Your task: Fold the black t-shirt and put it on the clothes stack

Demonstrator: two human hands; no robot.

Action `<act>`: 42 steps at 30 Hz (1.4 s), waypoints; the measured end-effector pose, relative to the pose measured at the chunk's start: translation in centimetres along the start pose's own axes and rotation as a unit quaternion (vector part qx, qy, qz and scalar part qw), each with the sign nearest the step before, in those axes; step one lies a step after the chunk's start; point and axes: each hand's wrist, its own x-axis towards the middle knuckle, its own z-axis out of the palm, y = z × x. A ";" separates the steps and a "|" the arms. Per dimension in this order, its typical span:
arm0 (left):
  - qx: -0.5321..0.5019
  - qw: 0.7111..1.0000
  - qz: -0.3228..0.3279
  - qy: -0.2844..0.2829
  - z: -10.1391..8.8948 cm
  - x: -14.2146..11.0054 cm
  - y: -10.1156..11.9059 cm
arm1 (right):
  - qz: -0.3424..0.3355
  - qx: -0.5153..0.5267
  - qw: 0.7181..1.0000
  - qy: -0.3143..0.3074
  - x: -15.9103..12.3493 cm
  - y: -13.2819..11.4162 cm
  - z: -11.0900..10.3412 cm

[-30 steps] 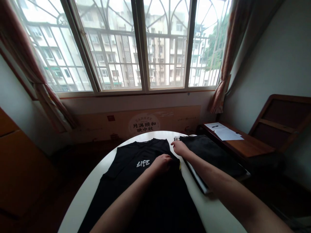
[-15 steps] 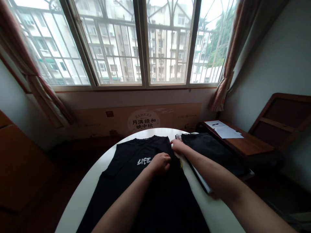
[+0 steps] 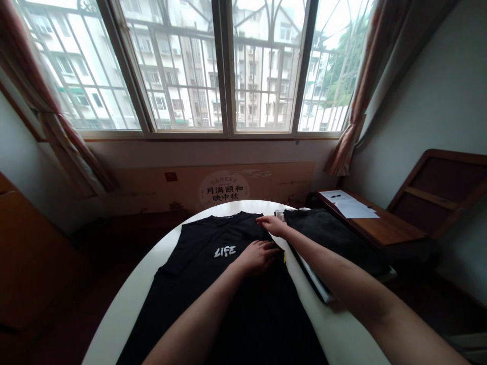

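A black T-shirt [image 3: 198,284] lies spread on a round white table [image 3: 125,299], its neckline toward the window and a white print on its chest. My left hand [image 3: 257,256] rests on the shirt, right of the print, with its fingers stretched out over the cloth. Farther up, my right hand [image 3: 272,225] lies at the shirt's right shoulder edge, fingers extended and touching the fabric. A small yellow tag [image 3: 284,257] shows at the shirt's right side, just beyond my left fingertips.
Right of the shirt, a stack of dark folded cloth [image 3: 331,238] sits on the table, with a pale flat edge beneath it. A wooden chair [image 3: 403,230] beyond holds white papers [image 3: 352,205]. A barred window with curtains [image 3: 353,126] faces me.
My right hand has shifted slightly left onto the shirt's shoulder, its fingers straightening. My left hand has gone from curled fingers to flat ones and moved a little right.
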 end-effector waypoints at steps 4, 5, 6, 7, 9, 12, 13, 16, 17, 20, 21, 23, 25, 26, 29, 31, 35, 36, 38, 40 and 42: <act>0.018 0.980 -0.168 0.106 -1.0 -0.1 -0.9 | 0.000 0.004 1.000 -0.016 -0.5 0.1 0.8; 0.017 0.964 -0.226 0.138 -1.1 -0.2 -1.4 | -0.001 0.002 1.000 -0.018 -0.7 0.0 0.9; 0.011 0.947 -0.276 0.162 -1.1 -0.3 -2.1 | -0.004 -0.001 1.000 -0.018 -0.9 -0.2 0.9; 0.000 0.934 -0.313 0.175 -1.1 -0.4 -2.8 | -0.007 -0.004 1.000 -0.017 -1.1 -0.4 0.9; -0.022 0.918 -0.356 0.176 -0.8 -0.5 -4.2 | -0.019 -0.013 1.000 -0.009 -1.8 -1.1 0.6; -0.047 0.914 -0.369 0.162 -0.4 -0.7 -5.7 | -0.045 -0.021 0.999 0.018 -4.0 -2.4 0.1; -0.054 0.915 -0.367 0.160 -0.3 -0.7 -5.9 | -0.052 -0.023 0.998 0.026 -5.0 -2.8 0.0; -0.061 0.917 -0.360 0.159 -0.5 -0.7 -6.0 | -0.071 -0.034 0.996 0.031 -8.8 -3.6 0.1; -0.059 0.918 -0.358 0.160 -0.7 -0.7 -5.9 | -0.075 -0.040 0.996 0.025 -10.1 -3.8 0.2; -0.051 0.920 -0.352 0.167 -1.2 -0.6 -5.3 | -0.078 -0.056 0.995 -0.020 -13.5 -4.0 0.7; -0.046 0.921 -0.349 0.168 -1.4 -0.6 -5.2 | -0.078 -0.063 0.994 -0.042 -14.3 -4.0 0.8; -0.033 0.921 -0.350 0.167 -1.6 -0.6 -4.9 | -0.078 -0.083 0.990 -0.083 -15.3 -4.2 0.9; -0.014 0.919 -0.361 0.155 -1.8 -0.6 -4.7 | -0.076 -0.100 0.986 -0.106 -15.8 -4.3 0.8; -0.002 0.918 -0.367 0.146 -1.8 -0.7 -4.6 | -0.074 -0.104 0.985 -0.111 -15.9 -4.4 0.8; 0.039 0.916 -0.380 0.124 -2.0 -0.9 -4.2 | -0.079 -0.102 0.985 -0.116 -16.0 -4.5 0.5; 0.065 0.917 -0.374 0.123 -2.2 -0.9 -3.9 | -0.091 -0.093 0.986 -0.103 -15.8 -4.4 0.3; 0.083 0.933 -0.328 0.121 -2.3 -0.8 -3.5 | -0.103 -0.055 0.993 -0.008 -12.9 -4.1 -0.1; 0.082 0.938 -0.316 0.115 -2.3 -0.7 -3.6 | -0.100 -0.047 0.994 0.018 -11.7 -4.0 -0.1; 0.076 0.946 -0.299 0.097 -2.1 -0.7 -3.8 | -0.089 -0.041 0.994 0.049 -8.9 -3.9 0.3; 0.071 0.951 -0.292 0.078 -1.9 -0.7 -4.1 | -0.085 -0.051 0.994 0.041 -6.1 -3.7 1.2; 0.071 0.951 -0.293 0.065 -1.8 -0.8 -4.3 | -0.087 -0.066 0.994 0.019 -4.1 -3.4 2.6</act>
